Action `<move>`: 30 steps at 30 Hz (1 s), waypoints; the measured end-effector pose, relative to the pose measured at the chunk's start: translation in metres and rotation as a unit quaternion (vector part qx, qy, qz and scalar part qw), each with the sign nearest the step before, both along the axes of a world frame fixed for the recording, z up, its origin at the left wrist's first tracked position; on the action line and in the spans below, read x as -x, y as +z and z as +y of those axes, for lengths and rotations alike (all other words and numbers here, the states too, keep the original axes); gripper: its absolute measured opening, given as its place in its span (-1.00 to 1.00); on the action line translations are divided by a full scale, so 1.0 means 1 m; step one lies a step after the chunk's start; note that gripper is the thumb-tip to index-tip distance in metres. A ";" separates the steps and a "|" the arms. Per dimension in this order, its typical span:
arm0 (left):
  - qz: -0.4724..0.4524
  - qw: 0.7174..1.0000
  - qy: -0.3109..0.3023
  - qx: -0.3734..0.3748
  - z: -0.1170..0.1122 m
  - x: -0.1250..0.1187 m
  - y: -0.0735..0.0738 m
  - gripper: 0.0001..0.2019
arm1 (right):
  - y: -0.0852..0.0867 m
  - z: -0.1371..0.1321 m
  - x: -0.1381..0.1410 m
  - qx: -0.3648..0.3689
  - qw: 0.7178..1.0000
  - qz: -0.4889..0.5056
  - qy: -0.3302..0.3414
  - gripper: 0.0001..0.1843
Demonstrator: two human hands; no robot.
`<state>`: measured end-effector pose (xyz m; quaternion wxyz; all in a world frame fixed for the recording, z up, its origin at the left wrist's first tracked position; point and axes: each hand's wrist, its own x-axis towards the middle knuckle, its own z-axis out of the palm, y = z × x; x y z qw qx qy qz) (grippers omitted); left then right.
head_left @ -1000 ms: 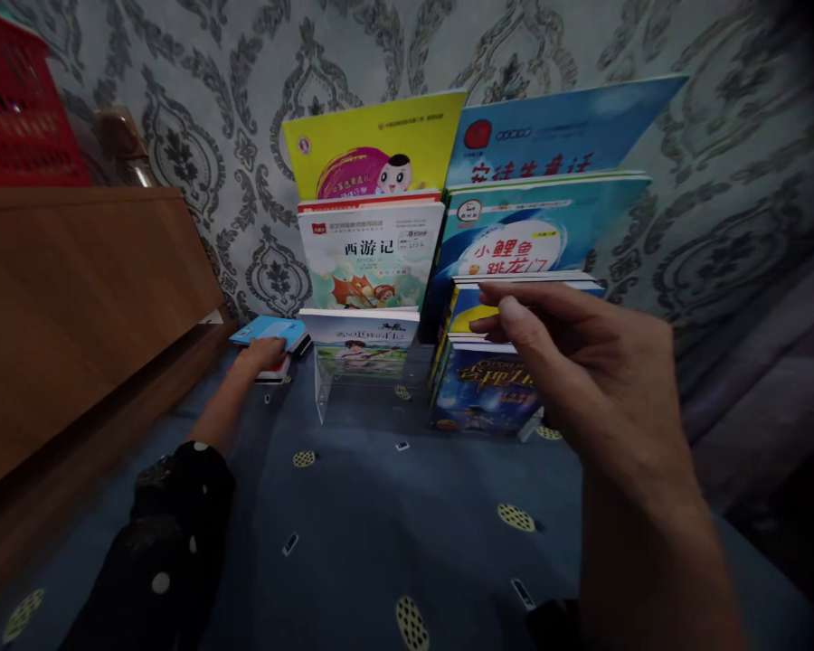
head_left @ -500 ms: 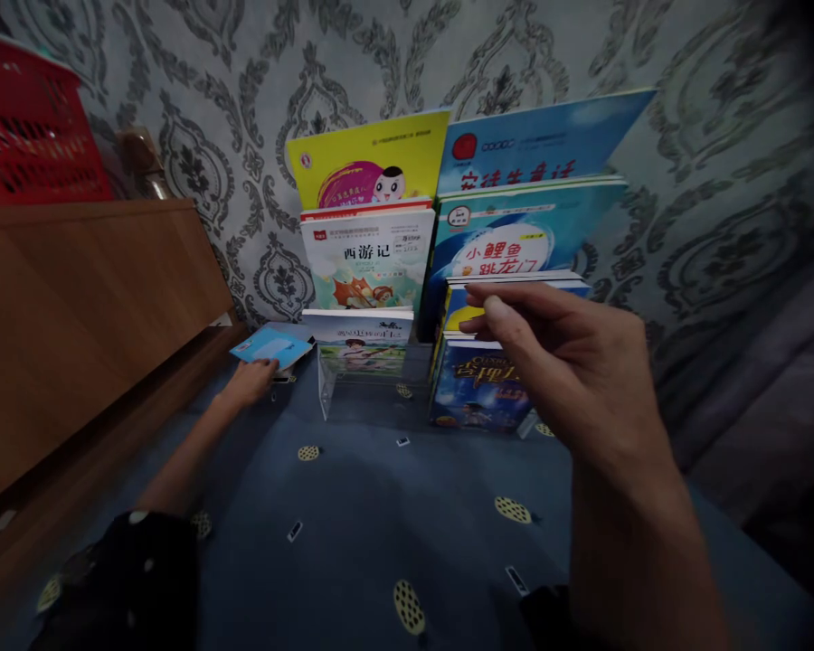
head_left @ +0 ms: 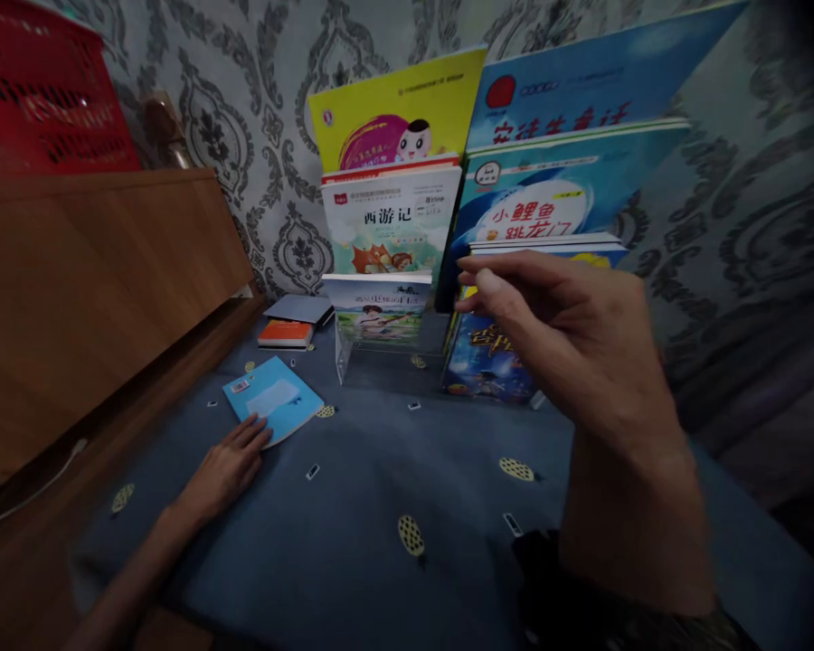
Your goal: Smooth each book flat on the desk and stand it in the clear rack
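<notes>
A light blue book [head_left: 271,398] lies flat on the cloth at the left. The fingers of my left hand [head_left: 227,466] are on its near corner; the thumb is hidden. My right hand [head_left: 563,334] is raised before the right-hand row of books, thumb and fingers drawn together and nothing visible between them. Behind it stands a dark blue book [head_left: 485,366], partly covered by the hand. Further back are a teal book [head_left: 603,172] and a tall blue book [head_left: 583,81].
A clear stand [head_left: 343,348] holds a pale book [head_left: 380,312], a white book [head_left: 413,212] and a yellow book [head_left: 380,99]. Left of it an orange book [head_left: 285,334] lies under a grey one [head_left: 298,308]. A wooden cabinet [head_left: 108,289] bears a red basket [head_left: 47,99].
My left hand has drawn the light blue book nearer, off the small pile, uncovering the orange and grey books. My right hand keeps its pose. The view has shifted slightly.
</notes>
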<state>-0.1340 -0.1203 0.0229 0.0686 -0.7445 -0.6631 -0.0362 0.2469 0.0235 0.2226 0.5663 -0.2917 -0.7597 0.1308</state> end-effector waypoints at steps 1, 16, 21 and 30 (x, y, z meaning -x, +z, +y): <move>-0.010 1.000 -0.009 -0.004 -0.013 -0.006 0.000 -0.56 | -0.001 -0.001 0.001 0.003 1.000 -0.008 0.009 -0.76; -0.094 0.970 0.224 -0.018 0.057 0.053 -0.007 -0.44 | -0.078 -0.027 0.082 0.017 0.894 -0.431 0.122 -0.82; -0.106 0.984 0.142 -0.020 0.061 0.040 -0.017 -0.43 | -0.128 -0.032 0.067 0.046 0.890 -0.442 0.105 -0.81; -0.128 0.990 -0.050 0.028 0.056 -0.032 -0.012 -0.42 | -0.187 -0.039 0.029 0.102 0.897 -0.412 0.124 -0.59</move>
